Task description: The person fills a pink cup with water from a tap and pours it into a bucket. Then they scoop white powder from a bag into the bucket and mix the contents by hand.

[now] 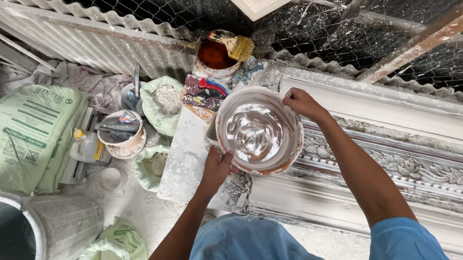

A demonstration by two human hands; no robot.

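A round bowl with an orange rim holds glossy white liquid plaster. My left hand grips its near-left rim. My right hand pinches the far-right rim. The bowl sits tilted above the end of a long white ornate moulding form with carved floral relief, beside a plaster-crusted slab.
An orange pot with a wide yellow-bristled brush stands behind the bowl. To the left are a white tub of tools, open sacks of white powder, a green printed sack, a plastic bottle and a large grey bucket. Wire mesh lies beyond.
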